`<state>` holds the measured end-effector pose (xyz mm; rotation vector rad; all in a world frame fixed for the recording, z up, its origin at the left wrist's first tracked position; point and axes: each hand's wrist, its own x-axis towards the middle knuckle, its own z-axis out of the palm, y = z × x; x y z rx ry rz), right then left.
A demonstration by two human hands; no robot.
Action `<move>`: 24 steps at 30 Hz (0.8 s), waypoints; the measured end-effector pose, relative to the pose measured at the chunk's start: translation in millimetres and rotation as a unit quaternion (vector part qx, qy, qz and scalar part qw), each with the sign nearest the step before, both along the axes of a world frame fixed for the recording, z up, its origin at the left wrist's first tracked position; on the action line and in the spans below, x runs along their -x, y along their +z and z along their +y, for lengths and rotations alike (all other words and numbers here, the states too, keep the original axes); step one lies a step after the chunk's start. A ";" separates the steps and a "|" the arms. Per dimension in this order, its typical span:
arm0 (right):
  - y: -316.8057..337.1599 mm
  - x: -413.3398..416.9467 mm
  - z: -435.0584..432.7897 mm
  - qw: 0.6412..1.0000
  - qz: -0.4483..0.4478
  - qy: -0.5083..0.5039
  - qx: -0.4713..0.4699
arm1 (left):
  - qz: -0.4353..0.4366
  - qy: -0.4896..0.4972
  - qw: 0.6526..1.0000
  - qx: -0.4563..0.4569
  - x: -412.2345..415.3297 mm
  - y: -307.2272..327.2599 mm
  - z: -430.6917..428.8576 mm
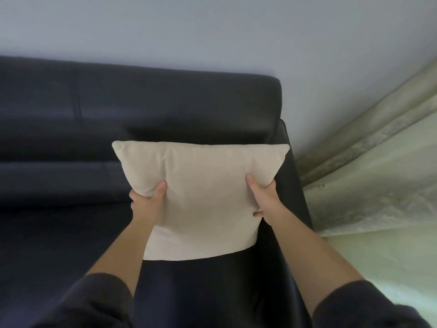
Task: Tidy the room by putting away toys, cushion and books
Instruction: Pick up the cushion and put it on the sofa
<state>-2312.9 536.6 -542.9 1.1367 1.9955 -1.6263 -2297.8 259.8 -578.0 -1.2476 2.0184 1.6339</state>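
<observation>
A square beige cushion stands at the right end of a dark navy sofa, with its top edge near the backrest and its bottom edge on the seat. My left hand grips the cushion's left side, thumb on the front and fingers hidden behind. On the right side, my right hand holds the cushion the same way, thumb across the front. No toys or books are in view.
The sofa's right armrest runs just beside the cushion. A pale greenish curtain hangs to the right of the sofa. A plain light wall stands behind the backrest. The seat stretches away to the left.
</observation>
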 end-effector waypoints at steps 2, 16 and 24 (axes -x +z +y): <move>2.8 -5.4 -2.7 1.000 0.012 -0.001 -0.008 | 0.004 0.001 1.000 0.010 -1.7 4.5 2.7; 20.3 -161.0 -23.5 0.969 -0.032 0.244 -0.038 | -0.005 -0.264 0.961 0.082 -185.9 38.0 50.9; 2.1 -349.5 21.4 0.938 -0.079 0.334 -0.044 | -0.053 -0.234 0.968 0.072 -411.6 3.7 111.5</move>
